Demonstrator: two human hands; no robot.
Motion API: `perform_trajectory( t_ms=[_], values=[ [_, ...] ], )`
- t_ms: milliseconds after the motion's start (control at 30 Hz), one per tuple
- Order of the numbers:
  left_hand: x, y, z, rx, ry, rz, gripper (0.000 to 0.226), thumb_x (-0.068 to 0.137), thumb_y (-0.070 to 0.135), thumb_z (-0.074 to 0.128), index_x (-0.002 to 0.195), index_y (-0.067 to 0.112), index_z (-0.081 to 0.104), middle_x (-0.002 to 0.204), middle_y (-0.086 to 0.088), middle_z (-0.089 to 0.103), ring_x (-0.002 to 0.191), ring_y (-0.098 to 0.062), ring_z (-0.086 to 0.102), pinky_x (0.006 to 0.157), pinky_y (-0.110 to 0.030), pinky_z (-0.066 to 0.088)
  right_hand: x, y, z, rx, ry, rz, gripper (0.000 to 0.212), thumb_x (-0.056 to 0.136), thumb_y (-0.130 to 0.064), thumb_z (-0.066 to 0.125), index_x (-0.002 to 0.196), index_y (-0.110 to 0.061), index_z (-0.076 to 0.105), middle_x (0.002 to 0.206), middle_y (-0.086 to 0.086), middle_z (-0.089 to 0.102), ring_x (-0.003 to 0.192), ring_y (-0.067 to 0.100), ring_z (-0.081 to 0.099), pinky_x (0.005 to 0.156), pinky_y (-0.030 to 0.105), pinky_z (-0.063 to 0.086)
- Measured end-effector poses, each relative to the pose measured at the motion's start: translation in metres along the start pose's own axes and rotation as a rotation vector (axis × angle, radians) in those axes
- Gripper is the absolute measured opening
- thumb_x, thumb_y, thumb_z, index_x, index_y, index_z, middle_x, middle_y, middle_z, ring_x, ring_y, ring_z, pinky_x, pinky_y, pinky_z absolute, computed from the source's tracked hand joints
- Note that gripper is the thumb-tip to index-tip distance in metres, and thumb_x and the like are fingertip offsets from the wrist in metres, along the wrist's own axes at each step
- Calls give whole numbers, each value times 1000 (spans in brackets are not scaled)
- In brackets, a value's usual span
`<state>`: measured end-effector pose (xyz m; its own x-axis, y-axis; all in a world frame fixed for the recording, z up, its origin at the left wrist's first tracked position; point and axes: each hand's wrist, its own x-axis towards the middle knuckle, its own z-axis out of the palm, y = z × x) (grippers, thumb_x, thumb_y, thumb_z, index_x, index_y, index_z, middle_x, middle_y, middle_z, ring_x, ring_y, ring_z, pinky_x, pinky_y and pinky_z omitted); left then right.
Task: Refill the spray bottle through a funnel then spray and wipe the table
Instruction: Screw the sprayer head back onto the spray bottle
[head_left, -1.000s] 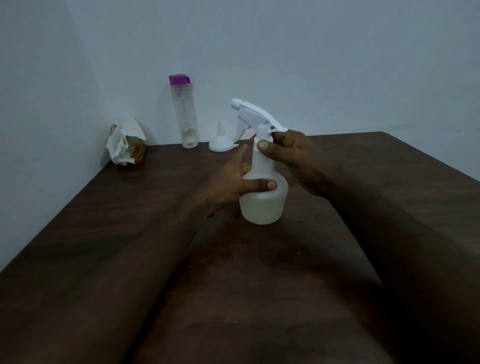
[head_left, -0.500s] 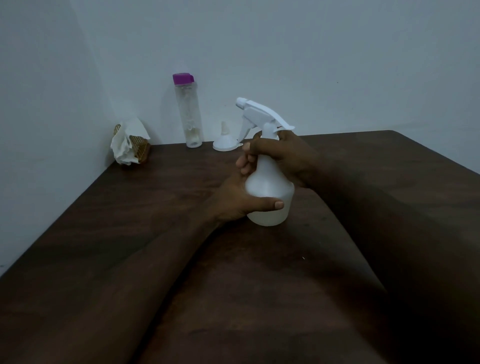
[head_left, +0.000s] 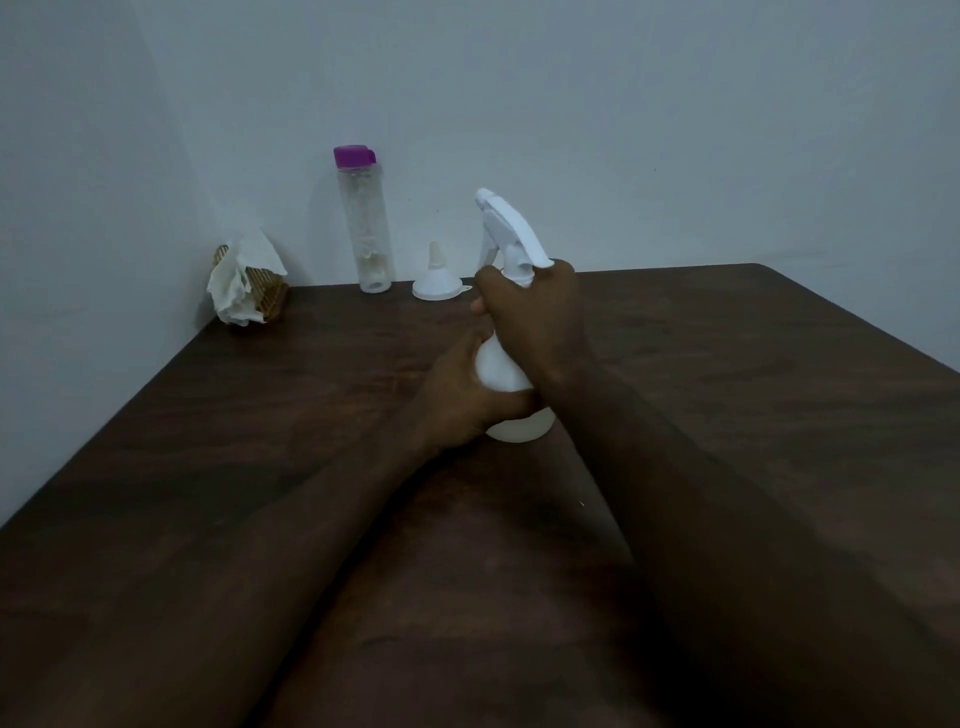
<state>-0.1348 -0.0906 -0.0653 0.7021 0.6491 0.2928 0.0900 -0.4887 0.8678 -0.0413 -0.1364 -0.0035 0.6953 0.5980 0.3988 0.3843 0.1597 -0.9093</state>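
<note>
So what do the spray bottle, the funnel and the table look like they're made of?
Spray bottle: probably plastic, frosted translucent white body. Funnel: probably white plastic, smooth. Table: dark wood or wood-look laminate; streaky grain, faint sheen.

One spray bottle (head_left: 498, 371), one funnel (head_left: 436, 286), one clear bottle (head_left: 366, 228) (purple-capped), two hands (head_left: 457, 400) (head_left: 535, 317)

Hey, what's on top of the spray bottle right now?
The white trigger head sits on the spray bottle. The right hand wraps the neck, covering where they join, so whether it's loosened can't be seen.
</note>
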Motion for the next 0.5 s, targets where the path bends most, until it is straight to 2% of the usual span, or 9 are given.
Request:
perform_trajectory(
  t_ms=[67,100,133,200,233,367,433,500],
  values=[
    [-1,2,2,-20,-22,-17,82,62,35,90,130,27,46,128,18,51,105,15,48,93,-10,42,-2,0,4,-8,43,9,26,76,-20,62,74,5,68,69,14,71,66,23,69,67,35,56],
    [-1,3,3,-9,-34,-19,95,60,46,90,138,18,42,137,13,47,110,11,43,98,-8,38,-2,0,3,2,25,11,25,76,-19,62,73,5,68,67,13,71,64,21,69,67,34,57],
    [-1,5,2,-4,-36,-11,104,59,53,88,142,16,39,139,16,43,114,10,41,104,-11,36,-2,-1,-1,26,-24,14,22,78,-16,62,72,4,68,65,11,71,60,19,68,66,32,57],
    [-2,7,-3,16,-42,12,97,64,45,88,144,25,37,136,25,45,117,11,45,109,-25,38,-1,-1,-12,72,-192,12,19,82,-11,62,71,3,69,60,7,69,57,15,65,64,29,56],
    [-2,7,-7,33,-68,14,95,66,39,88,145,29,36,136,27,46,118,10,47,108,-26,41,1,-2,-18,78,-284,-1,19,83,-10,62,69,2,69,61,7,69,59,16,65,65,30,56],
    [-2,4,-17,8,-200,-7,85,65,25,90,133,39,41,125,19,59,111,7,57,92,-19,50,13,-1,-29,153,-588,26,18,81,-11,62,67,-2,67,68,16,69,67,28,63,71,38,54],
    [-1,3,-16,-31,-210,-22,84,60,28,91,130,37,46,124,13,62,112,1,60,94,-26,52,18,-3,-31,244,-714,95,14,77,-11,59,65,-7,67,69,17,68,65,29,60,73,39,52],
    [0,2,-16,-68,-212,-25,82,61,23,91,132,30,49,125,9,63,113,-4,61,96,-31,53,22,-4,-33,291,-806,118,11,77,-9,59,73,-6,68,72,18,69,63,27,58,73,38,51]
  ],
)
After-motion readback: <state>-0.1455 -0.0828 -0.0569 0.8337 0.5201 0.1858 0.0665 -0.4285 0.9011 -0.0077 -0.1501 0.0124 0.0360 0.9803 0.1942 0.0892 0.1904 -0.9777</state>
